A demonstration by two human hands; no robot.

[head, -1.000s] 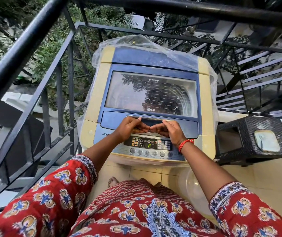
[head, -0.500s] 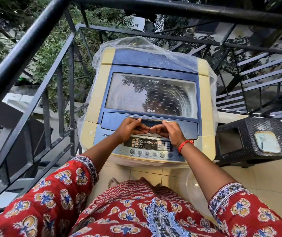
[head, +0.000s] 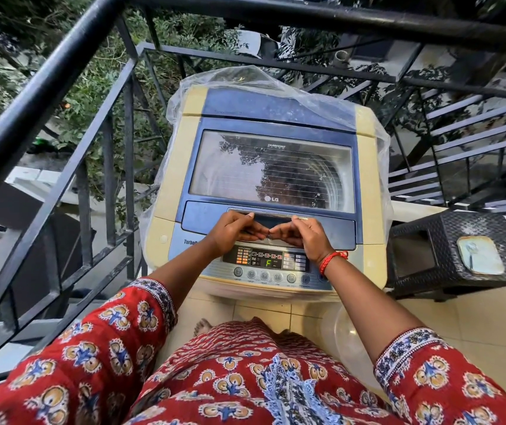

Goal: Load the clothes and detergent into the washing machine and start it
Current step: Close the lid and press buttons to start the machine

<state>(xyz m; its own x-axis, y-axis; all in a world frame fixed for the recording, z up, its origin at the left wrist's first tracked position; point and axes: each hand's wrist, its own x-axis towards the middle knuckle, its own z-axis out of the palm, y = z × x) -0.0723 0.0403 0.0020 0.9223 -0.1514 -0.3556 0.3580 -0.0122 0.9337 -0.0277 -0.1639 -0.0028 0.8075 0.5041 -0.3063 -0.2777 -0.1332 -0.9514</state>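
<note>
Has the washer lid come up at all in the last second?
No. The lid lies flat against the washer top as before; both hands stay at its front handle.

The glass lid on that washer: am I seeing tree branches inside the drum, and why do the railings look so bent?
In the head view, the branches on the glass lid are a reflection of trees and sky, partly veiling the drum below. The black railing bows because of the wide-angle lens. The light is soft daylight with no hard shadows, and the display glows a readable green F.
</note>
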